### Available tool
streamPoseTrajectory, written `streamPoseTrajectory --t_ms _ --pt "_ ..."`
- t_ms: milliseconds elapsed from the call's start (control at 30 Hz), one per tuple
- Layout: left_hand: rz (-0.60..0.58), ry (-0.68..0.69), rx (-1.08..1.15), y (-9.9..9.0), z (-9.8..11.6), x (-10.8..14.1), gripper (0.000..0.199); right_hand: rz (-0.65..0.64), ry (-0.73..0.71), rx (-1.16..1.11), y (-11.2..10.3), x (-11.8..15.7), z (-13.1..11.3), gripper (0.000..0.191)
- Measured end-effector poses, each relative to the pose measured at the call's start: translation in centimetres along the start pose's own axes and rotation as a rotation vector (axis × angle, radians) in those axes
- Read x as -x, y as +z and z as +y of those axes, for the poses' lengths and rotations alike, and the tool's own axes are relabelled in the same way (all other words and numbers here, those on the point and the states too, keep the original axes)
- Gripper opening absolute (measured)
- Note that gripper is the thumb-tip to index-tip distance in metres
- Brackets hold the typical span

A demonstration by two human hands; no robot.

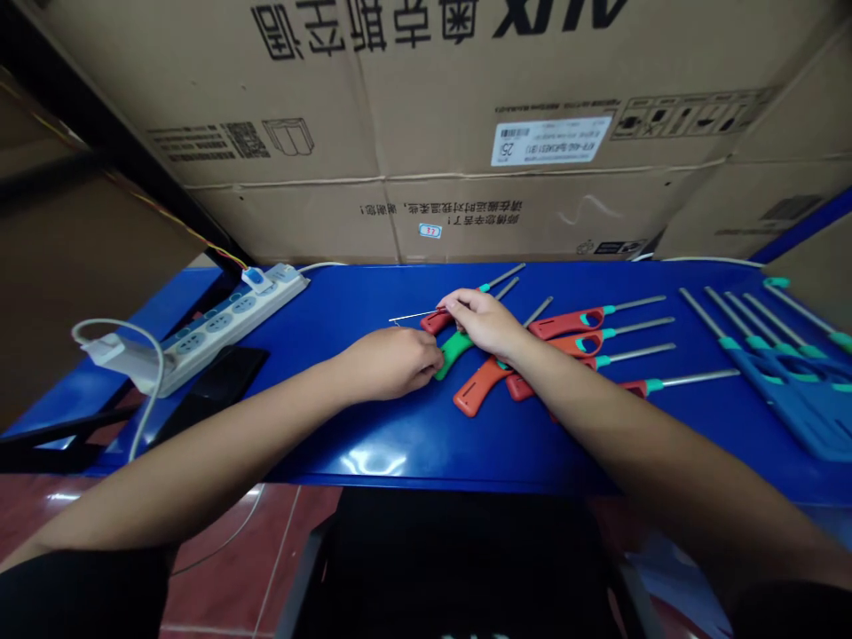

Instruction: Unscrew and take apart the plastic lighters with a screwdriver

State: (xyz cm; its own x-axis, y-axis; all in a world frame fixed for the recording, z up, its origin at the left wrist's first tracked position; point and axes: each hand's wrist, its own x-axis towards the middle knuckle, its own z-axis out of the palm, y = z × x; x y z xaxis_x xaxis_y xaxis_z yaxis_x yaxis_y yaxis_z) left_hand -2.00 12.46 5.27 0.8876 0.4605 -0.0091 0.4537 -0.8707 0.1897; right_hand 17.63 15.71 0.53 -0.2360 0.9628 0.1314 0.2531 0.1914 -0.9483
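My right hand (485,321) is closed, its fingertips pinching a thin metal rod (414,316) that points left. Below that rod my left hand (394,362) is curled shut; whatever lies inside its fingers is hidden. Its knuckles sit against the end of a green long-neck lighter (454,351), which lies partly under my right hand. A red long-neck lighter (434,322) shows just behind, near my right fingertips. In front of my right wrist rests an orange long-neck lighter (474,389), partly covered by the wrist.
More red and orange lighters (565,327) lie right of my right forearm, and several blue lighters (799,377) at the far right. A white power strip (232,324) and a black flat object (213,386) are left. A cardboard wall (319,222) stands behind the blue table (319,444).
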Motion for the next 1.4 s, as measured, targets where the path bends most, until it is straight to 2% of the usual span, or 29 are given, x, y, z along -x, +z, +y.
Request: streamPoseTrajectory --t_ms 167,300,433,500,667,767,900,967,1067,1167,1233,1400 --pt "-0.176 0.07 -0.159 -1.4 0.5 -1.6 0.017 -0.007 -0.053 0.046 0.0 -0.1 0.0 0.018" --pt "-0.284 0.003 -0.192 -2.4 0.7 -3.0 0.015 0.0 -0.075 0.082 0.1 -0.1 -0.1 0.019" --pt "-0.344 -0.042 -0.175 -3.0 0.9 -4.0 0.013 0.005 -0.084 0.123 0.3 -0.1 -0.2 0.02" --pt "-0.369 -0.095 -0.135 -3.2 0.9 -4.3 0.013 0.005 -0.087 0.145 0.3 0.0 -0.3 0.02" --pt "-0.418 -0.373 0.002 -3.5 0.8 -4.6 0.015 0.011 -0.088 0.196 0.4 0.2 -0.5 0.019" --pt "-0.397 -0.487 0.106 -2.9 0.4 -4.4 0.012 0.013 -0.086 0.216 0.5 0.2 -0.7 0.018" --pt "-0.348 -0.588 0.396 -2.0 -0.7 -3.9 0.012 0.011 -0.089 0.227 0.7 0.4 -0.8 0.017" --pt "-0.29 -0.616 0.511 -2.2 -1.1 -3.5 0.012 0.011 -0.091 0.224 0.8 0.4 -0.8 0.017" --pt "-0.212 -0.646 0.628 -3.5 -1.5 -2.6 0.011 0.012 -0.095 0.209 0.8 0.5 -0.7 0.016" --pt "-0.145 -0.577 0.549 -4.6 -1.7 -0.7 0.013 0.013 -0.092 0.177 0.6 0.4 -0.6 0.016" --pt "-0.067 -0.512 0.408 -4.4 -2.2 0.8 0.013 0.015 -0.084 0.15 0.4 0.4 -0.5 0.017" --pt "0.149 -0.359 0.155 -1.0 -4.8 3.3 0.012 0.035 -0.07 0.1 0.3 0.3 -0.4 0.015"
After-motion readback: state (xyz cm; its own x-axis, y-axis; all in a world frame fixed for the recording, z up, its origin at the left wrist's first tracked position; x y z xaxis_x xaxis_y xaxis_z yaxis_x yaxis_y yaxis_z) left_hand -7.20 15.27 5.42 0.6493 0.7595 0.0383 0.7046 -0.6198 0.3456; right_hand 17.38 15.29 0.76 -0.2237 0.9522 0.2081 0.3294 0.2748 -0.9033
